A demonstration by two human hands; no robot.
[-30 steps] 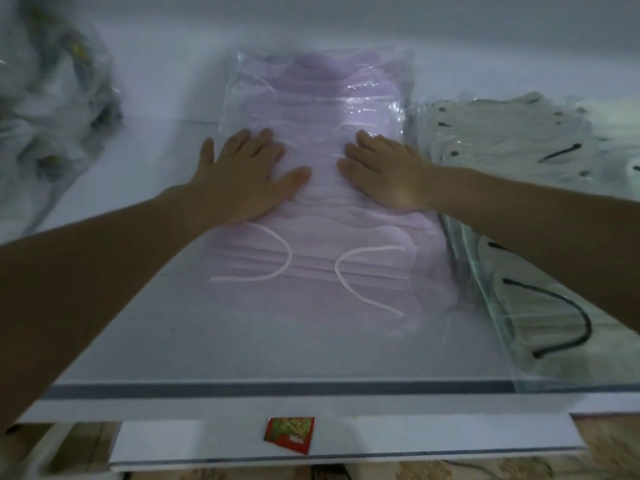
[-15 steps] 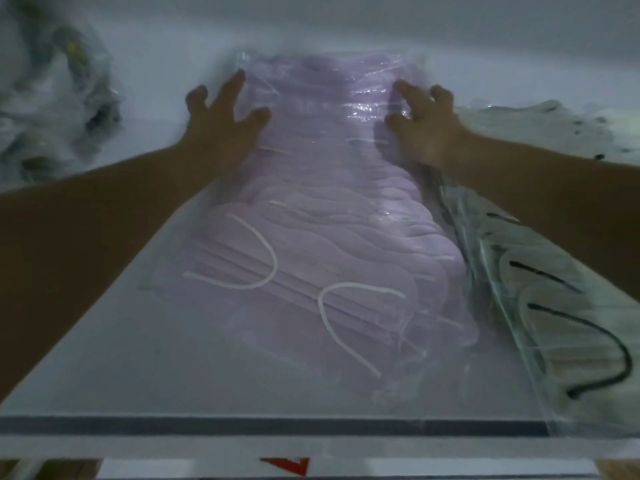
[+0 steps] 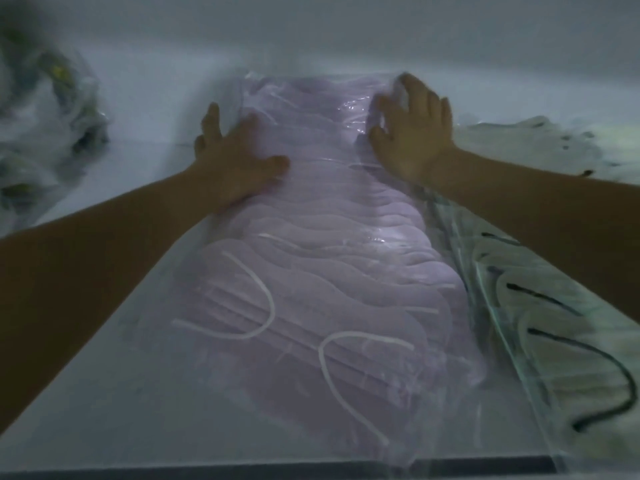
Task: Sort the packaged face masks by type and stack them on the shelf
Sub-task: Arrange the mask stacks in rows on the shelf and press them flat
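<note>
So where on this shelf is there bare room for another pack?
Bare shelf shows left of the purple mask pack, up to the crumpled bags, though the left arm crosses it. The right is crowded: the black-looped mask pack abuts the purple one.

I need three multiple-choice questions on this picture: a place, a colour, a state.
1. Relative to the purple pack, the white pack lies: A) left B) right C) on top
2. The purple masks' loops are: A) black B) white C) red
3. The left hand: A) lies flat on the purple pack B) makes a fist C) lifts a pack
Answers: 1 B, it runs along the purple pack's right edge; 2 B, the curved loops show white against the purple; 3 A, it lies spread on the pack.
</note>
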